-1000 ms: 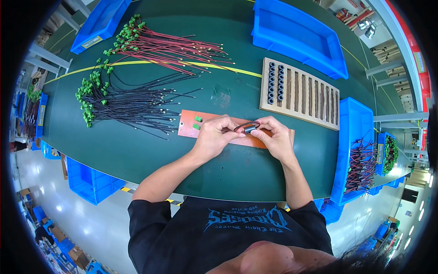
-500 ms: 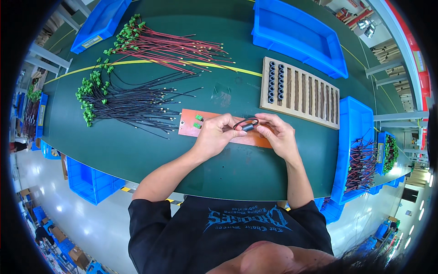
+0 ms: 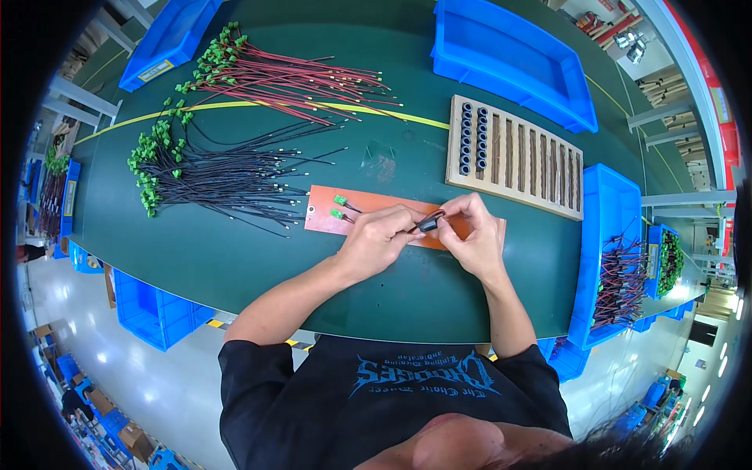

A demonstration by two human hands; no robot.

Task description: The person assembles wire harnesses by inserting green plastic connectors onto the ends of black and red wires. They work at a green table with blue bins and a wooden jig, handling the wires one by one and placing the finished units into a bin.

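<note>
green table, orange board; blue bins

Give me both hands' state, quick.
Left hand: closed, pinching the wire at the small black sleeve.
Right hand: closed, fingertips on that sleeve.

A single view is given, from a fisheye camera on the person's head, looking steeply down and forward over the green table. It sits close above the work: the person's dark shirt fills the lower edge, and both forearms run up from there to the left hand and right hand near the picture's middle. The table's far edge and the blue bins bend along the rim, with floor showing at lower left.
</note>
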